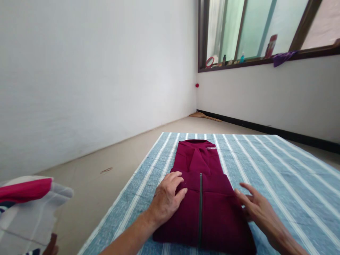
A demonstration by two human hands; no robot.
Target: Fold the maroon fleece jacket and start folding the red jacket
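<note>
A maroon shirt (204, 198) lies folded into a narrow rectangle on a blue cloth with white stripes (278, 177), collar pointing away from me. A dark line runs down its middle. My left hand (167, 198) rests palm down on the shirt's left half, fingers slightly curled and spread. My right hand (255, 207) lies at the shirt's right edge, fingers stretched out against the fabric. Neither hand holds anything.
A pile of folded clothes (26, 209), red, white and dark, sits on the floor at the lower left. Bare beige floor (106, 159) runs to white walls. A window sill (252, 60) at the upper right carries small bottles and a purple cloth.
</note>
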